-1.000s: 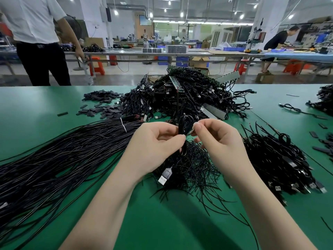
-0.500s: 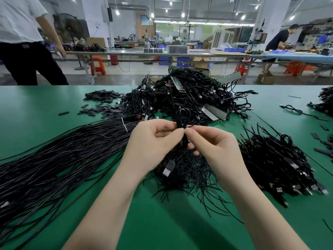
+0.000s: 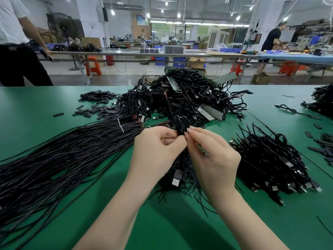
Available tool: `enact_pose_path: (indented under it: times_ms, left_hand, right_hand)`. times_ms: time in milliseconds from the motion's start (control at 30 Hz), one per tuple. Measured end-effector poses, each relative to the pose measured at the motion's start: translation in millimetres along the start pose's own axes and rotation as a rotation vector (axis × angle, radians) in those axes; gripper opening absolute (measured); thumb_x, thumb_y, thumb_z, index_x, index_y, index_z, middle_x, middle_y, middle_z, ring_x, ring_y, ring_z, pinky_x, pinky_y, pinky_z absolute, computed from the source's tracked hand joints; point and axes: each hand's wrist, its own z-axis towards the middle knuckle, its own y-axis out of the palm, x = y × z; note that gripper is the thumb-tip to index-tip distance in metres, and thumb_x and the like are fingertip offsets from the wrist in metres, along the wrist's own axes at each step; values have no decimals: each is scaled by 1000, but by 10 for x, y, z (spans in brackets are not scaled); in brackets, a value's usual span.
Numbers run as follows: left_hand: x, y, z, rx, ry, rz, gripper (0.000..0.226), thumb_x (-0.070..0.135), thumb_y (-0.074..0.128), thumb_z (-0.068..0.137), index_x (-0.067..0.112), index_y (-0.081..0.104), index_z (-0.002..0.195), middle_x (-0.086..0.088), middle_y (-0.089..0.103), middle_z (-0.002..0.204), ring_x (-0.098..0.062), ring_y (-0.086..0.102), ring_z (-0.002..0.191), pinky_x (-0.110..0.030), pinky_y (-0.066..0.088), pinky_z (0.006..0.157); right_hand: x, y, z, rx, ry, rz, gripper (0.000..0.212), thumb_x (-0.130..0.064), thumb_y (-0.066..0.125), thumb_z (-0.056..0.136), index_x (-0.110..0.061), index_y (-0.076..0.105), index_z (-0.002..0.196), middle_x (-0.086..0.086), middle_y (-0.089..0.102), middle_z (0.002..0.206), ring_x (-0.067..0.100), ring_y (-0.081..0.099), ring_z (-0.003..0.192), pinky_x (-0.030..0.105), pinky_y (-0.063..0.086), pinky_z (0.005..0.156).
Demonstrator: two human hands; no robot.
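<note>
The left hand [image 3: 158, 150] and right hand [image 3: 214, 156] meet fingertip to fingertip, each pinching the waist of a thin black cable [image 3: 181, 124] between thumb and forefinger. The cable is glossy and folded into a small coil whose loops stand just above the knuckles; 1 loose end rises toward the tangled heap [image 3: 189, 98] behind. A silver-tipped USB plug [image 3: 175, 179] hangs below the left palm. Long straight cables [image 3: 63, 150] lie to the left and coiled bundles [image 3: 270, 159] to the right, all on the green table [image 3: 36, 105]
</note>
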Motion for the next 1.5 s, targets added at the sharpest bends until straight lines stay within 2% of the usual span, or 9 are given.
enact_pose_path:
  times_ms: [100, 300, 467, 600, 700, 800, 1033, 1167, 1500]
  left_hand:
    - [-17, 0, 9, 24, 8, 79, 32, 30, 69, 78, 4, 59, 63, -14, 59, 59, -21, 47, 52, -33, 42, 49]
    - [28, 15, -15, 68, 41, 101, 21, 14, 65, 87, 26, 77, 99, 19, 72, 81, 10, 64, 77, -4, 47, 68]
    - [10, 8, -12, -321, -46, -119, 58, 9, 58, 93, 34, 44, 143, 13, 59, 128, 5, 60, 107, -4, 45, 87]
    - [-49, -28, 28, -173, -42, -104, 51, 12, 57, 94, 36, 50, 138, 24, 57, 122, 18, 57, 91, 1, 42, 69]
    - [-140, -45, 87, -70, -78, -130, 42, 8, 55, 92, 34, 60, 125, 21, 63, 112, 9, 54, 56, -9, 46, 56]
    - [-229, -138, 154, 46, -79, -114, 43, 7, 56, 92, 41, 59, 119, 23, 63, 111, 8, 57, 61, -7, 46, 56]
    - [-537, -368, 283, 189, -106, -83, 42, 7, 55, 91, 40, 60, 117, 24, 61, 108, 22, 56, 79, 2, 40, 57]
    - [-971, -269, 211, 68, -216, 131, 42, 8, 54, 92, 26, 59, 129, 8, 62, 119, -2, 62, 90, -18, 46, 71]
    - [-1927, -978, 318, 54, -266, 1141, 32, 35, 49, 100, 13, 64, 117, -11, 58, 116, -33, 54, 106, -41, 48, 78]
  right_hand:
    - [46, -16, 30, -96, -98, -100, 9, -8, 71, 85, -3, 77, 91, 5, 75, 92, 17, 72, 82, 29, 57, 74]
    - [-175, 21, 60, -435, 772, 483, 15, -26, 58, 96, -22, 69, 106, -8, 75, 93, 6, 70, 86, 32, 57, 82]
    - [-20, -139, 204, -467, 743, 351, 18, -20, 56, 96, -29, 71, 91, -6, 73, 82, 4, 66, 74, 35, 54, 71]
    - [496, -558, 413, -298, 575, -167, 21, -28, 62, 92, -33, 70, 111, -11, 65, 65, 5, 48, 46, 23, 38, 43]
    - [1006, -918, 527, -294, 466, -762, 29, -24, 53, 97, -25, 67, 123, 19, 68, 74, 35, 56, 64, 31, 36, 54]
    - [1353, -1099, 452, -582, 536, -1053, 33, -16, 44, 99, -23, 67, 121, 21, 67, 81, 34, 49, 80, 35, 41, 62]
    - [1344, -1055, 472, -634, 496, -1043, 28, -24, 47, 93, -11, 64, 110, 15, 64, 118, 39, 45, 106, 40, 38, 79]
    - [960, -735, 381, -486, 343, -752, 35, -28, 56, 93, -18, 62, 126, 9, 67, 118, 33, 54, 106, 39, 42, 84]
    - [-16, 70, -782, -782, 278, -192, 29, -30, 52, 94, -28, 63, 121, -10, 66, 114, 14, 54, 105, 29, 44, 92]
